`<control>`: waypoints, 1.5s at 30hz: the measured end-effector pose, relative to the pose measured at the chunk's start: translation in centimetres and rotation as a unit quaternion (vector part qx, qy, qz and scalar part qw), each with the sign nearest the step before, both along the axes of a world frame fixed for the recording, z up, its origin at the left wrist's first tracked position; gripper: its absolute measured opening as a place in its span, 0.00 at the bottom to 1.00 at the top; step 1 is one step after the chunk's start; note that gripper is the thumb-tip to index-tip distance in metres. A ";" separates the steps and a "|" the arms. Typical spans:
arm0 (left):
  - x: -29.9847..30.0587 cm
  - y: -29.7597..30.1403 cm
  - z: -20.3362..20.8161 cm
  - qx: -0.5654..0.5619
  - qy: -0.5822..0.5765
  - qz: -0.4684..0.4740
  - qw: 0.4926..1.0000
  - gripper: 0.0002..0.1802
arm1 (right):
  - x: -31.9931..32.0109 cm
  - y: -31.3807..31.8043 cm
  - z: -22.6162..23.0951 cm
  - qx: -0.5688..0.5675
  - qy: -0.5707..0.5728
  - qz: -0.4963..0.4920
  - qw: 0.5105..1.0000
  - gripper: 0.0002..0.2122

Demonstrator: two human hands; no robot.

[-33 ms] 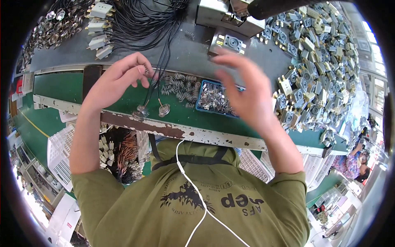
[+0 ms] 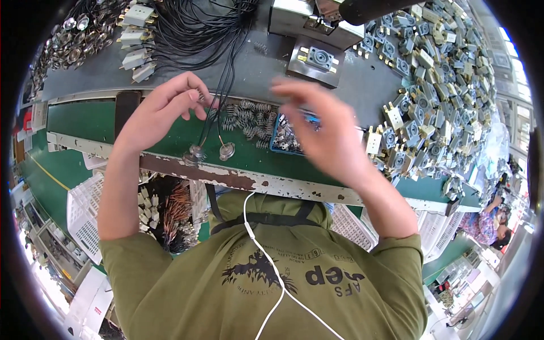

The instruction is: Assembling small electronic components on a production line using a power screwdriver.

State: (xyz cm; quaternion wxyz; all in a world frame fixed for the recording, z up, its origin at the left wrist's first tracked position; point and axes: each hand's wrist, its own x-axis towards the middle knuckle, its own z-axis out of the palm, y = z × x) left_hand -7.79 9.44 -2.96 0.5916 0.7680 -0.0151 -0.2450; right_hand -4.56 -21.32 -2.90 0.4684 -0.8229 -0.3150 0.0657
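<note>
My left hand point(image 2: 164, 110) is raised over the bench's front strip, thumb and fingertips pinched on a small coil spring point(image 2: 202, 96). Black wires point(image 2: 226, 76) pass by its fingertips. They run down to two round metal fittings, one point(image 2: 226, 151) lying apart from the other point(image 2: 195, 153). My right hand point(image 2: 323, 127), blurred, hovers over a blue tray point(image 2: 288, 152) of small metal clips and hides part of it. Its thumb stands apart from the stretched fingers, with nothing visible between them. Loose coil springs point(image 2: 249, 119) lie left of the tray.
Beyond the tray, a grey socket piece point(image 2: 320, 58) sits on a metal block point(image 2: 306, 72) before a machine point(image 2: 314, 25). Many similar housings point(image 2: 422, 107) are heaped at right. Round metal parts point(image 2: 73, 39) and white plugs point(image 2: 136, 37) lie at far left.
My right hand has moved left, from beside the metal block to over more of the blue tray, uncovering the block. My left hand stays in place.
</note>
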 end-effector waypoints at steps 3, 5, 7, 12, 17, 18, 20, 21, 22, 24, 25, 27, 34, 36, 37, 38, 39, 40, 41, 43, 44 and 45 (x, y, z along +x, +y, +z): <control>-0.3 0.1 -0.6 -0.032 -0.001 0.016 0.999 0.11 | -1.7 3.0 -1.6 0.030 0.257 0.088 0.962 0.21; -0.6 -0.2 -0.9 -0.064 0.008 0.032 0.997 0.11 | -2.2 4.3 -2.8 0.077 0.311 0.087 0.943 0.21; -0.9 -0.4 -1.1 -0.096 0.015 0.050 0.994 0.11 | -2.3 5.3 -3.1 0.123 0.362 0.088 0.920 0.21; -0.6 -0.4 -0.6 -0.300 0.137 0.103 0.938 0.13 | -1.9 7.5 -2.4 0.250 0.584 0.063 0.770 0.22; 0.0 -0.2 -0.1 -0.361 0.161 0.108 0.912 0.14 | -1.6 9.0 -2.4 0.278 0.626 0.015 0.729 0.19; 0.2 -0.4 -0.1 -0.373 0.164 0.112 0.906 0.14 | -1.5 9.0 -2.6 0.270 0.629 0.013 0.729 0.18; 0.2 0.3 0.1 -0.373 0.156 0.105 0.909 0.15 | -1.9 8.9 -3.5 0.253 0.586 0.002 0.770 0.18; 0.3 0.5 0.2 -0.375 0.150 0.097 0.910 0.15 | -2.3 8.7 -3.6 0.233 0.543 -0.012 0.807 0.18; -0.1 0.7 0.2 -0.375 0.145 0.101 0.910 0.15 | -2.9 7.8 -2.6 0.233 0.501 -0.028 0.833 0.17; -0.4 0.5 -0.2 -0.322 0.141 0.087 0.932 0.14 | -3.2 5.3 1.2 0.274 0.567 -0.058 0.775 0.18; -0.5 0.2 -0.2 -0.322 0.136 0.085 0.933 0.14 | -2.9 3.9 2.4 0.316 0.629 -0.087 0.705 0.18; -0.4 -0.8 0.0 -0.126 0.070 0.034 0.989 0.12 | -1.4 1.3 2.4 0.228 0.616 -0.041 0.753 0.21; 1.9 -4.2 4.4 0.270 -0.308 0.023 0.912 0.06 | 3.4 -2.9 4.9 -0.246 0.084 0.064 0.964 0.24; 4.1 -5.9 4.6 0.241 -0.416 -0.009 0.877 0.07 | 3.2 -2.3 4.9 -0.263 0.034 0.063 0.962 0.24; 5.7 -6.5 4.6 0.242 -0.423 -0.011 0.873 0.07 | 3.0 -2.3 5.1 -0.284 -0.009 0.067 0.956 0.24; 7.2 -6.8 4.5 0.278 -0.500 -0.019 0.820 0.06 | 3.0 -2.4 5.1 -0.262 0.016 0.068 0.963 0.23; 8.2 -6.8 4.6 0.313 -0.570 -0.027 0.759 0.06 | 2.9 -2.5 5.0 -0.259 0.006 0.070 0.963 0.23; 9.0 -6.5 4.7 0.367 -0.487 -0.029 0.792 0.08 | 2.7 -3.0 4.5 -0.222 0.039 0.050 0.973 0.23; 9.5 -5.9 4.8 0.400 -0.423 -0.012 0.813 0.08 | 2.4 -3.4 4.0 -0.185 0.072 0.030 0.980 0.23; 10.3 -4.8 4.0 0.408 -0.374 0.023 0.833 0.09 | 1.3 -4.0 2.7 -0.170 0.126 0.017 0.977 0.23; 10.6 -4.4 3.5 0.392 -0.391 0.024 0.832 0.09 | 0.7 -4.2 2.2 -0.167 0.126 0.008 0.978 0.24; 10.7 -4.1 3.0 0.392 -0.391 0.019 0.833 0.09 | 0.4 -4.3 1.9 -0.165 0.127 -0.002 0.978 0.24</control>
